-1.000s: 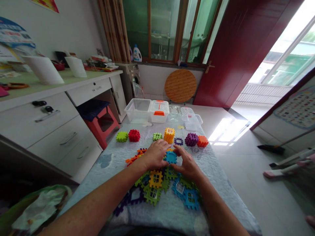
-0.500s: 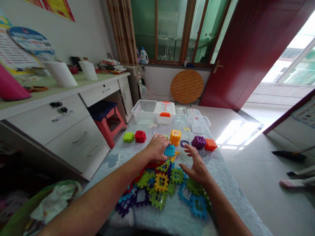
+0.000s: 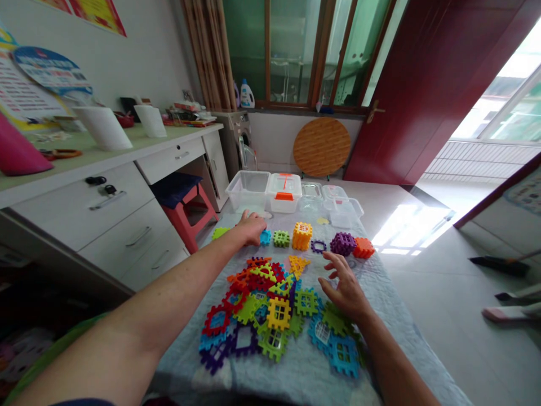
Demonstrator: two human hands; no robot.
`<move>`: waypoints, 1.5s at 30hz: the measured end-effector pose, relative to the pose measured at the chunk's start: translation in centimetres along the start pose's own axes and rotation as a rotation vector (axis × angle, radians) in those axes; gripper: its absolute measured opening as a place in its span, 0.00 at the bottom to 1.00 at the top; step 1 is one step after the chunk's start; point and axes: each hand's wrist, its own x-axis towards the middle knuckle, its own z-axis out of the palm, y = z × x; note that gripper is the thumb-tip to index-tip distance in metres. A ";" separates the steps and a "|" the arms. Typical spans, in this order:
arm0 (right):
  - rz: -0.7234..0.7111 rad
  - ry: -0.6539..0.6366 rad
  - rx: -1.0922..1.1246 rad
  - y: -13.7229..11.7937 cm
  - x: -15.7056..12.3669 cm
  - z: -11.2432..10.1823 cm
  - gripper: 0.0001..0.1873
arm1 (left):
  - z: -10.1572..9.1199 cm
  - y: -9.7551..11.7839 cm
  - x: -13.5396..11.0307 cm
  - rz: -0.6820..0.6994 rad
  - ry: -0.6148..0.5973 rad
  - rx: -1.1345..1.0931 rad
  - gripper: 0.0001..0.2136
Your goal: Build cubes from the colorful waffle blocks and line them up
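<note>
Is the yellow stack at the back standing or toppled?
Standing: the yellow stack rises from the cloth in notched layers, with a white-windowed face on top.

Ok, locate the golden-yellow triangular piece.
Head view, just right of centre: the golden-yellow triangular piece lies between the yellow stack and the loose pile.

At the frame's centre, the tall stack (image 3: 301, 239) is yellow with a white window grid on top. Left of it are a lime-green stack (image 3: 281, 239) and a sky-blue piece (image 3: 265, 237); right, purple (image 3: 342, 243) and orange stacks (image 3: 363, 247). Lower centre, the tile pile (image 3: 278, 314) mixes 6 colours: red, orange, yellow, green, blue, purple.
</note>
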 end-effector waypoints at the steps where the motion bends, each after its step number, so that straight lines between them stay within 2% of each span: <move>1: 0.000 -0.001 0.002 0.1 0.0 0.0 0.29 | 0.1 0.1 0.1 -0.004 -0.008 -0.004 0.13; 8: 0.013 -0.019 0.013 0.1 -0.1 0.1 0.28 | 0.5 0.3 0.6 -0.025 -0.111 0.017 0.18; 11: 0.018 -0.026 0.016 0.1 -0.1 0.1 0.28 | 0.4 0.5 0.8 -0.007 -0.109 -0.007 0.18; 18: 0.018 -0.040 0.021 0.3 -0.2 0.0 0.28 | 0.3 0.6 1.0 0.017 -0.119 -0.030 0.08; 29: 0.031 -0.063 0.010 0.4 -0.2 -0.1 0.27 | 0.4 0.2 0.8 0.022 -0.082 -0.056 0.15; 31: 0.034 -0.064 0.011 0.5 -0.2 -0.1 0.27 | 0.1 0.1 0.1 0.020 -0.041 -0.060 0.19; 34: 0.049 -0.052 0.018 0.5 -0.1 -0.2 0.25 | -0.7 0.2 -1.8 0.030 0.113 -0.078 0.24; 36: 0.066 -0.039 0.019 0.5 0.0 -0.3 0.24 | -1.0 0.5 -3.6 0.045 0.236 -0.127 0.22; 38: 0.076 -0.032 0.014 0.6 0.0 -0.3 0.21 | -0.7 1.0 -5.8 0.079 0.304 -0.238 0.19; 42: 0.084 -0.040 -0.006 0.7 0.2 -0.1 0.16 | 1.7 2.2 -10.0 0.094 0.331 -0.525 0.15; 45: 0.096 -0.055 -0.023 1.0 0.2 0.1 0.15 | 4.2 2.9 -12.0 0.086 0.325 -0.642 0.17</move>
